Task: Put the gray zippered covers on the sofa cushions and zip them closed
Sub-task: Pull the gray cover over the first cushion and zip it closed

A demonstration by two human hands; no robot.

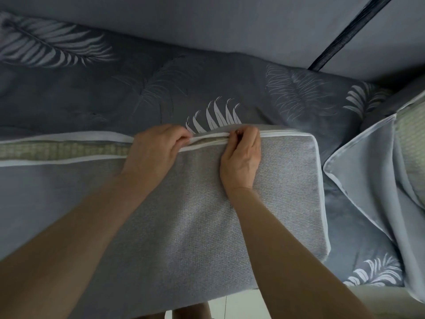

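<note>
A sofa cushion in a gray woven cover [264, 203] with white piping lies flat in front of me. Along its far edge the zipper opening [69, 151] gapes at the left, showing the pale green cushion inside; right of my hands the edge is closed. My left hand [156, 150] pinches the two white zipper edges together near the middle. My right hand [243, 155] pinches something small at the seam just to the right, apparently the zipper pull, which my fingers hide.
A dark gray bedspread with white feather prints [115, 95] lies under and beyond the cushion. At the right sits a second cushion [411, 146], pale green, half inside a loose gray cover [368, 180]. Gray upholstery [207, 24] rises at the back.
</note>
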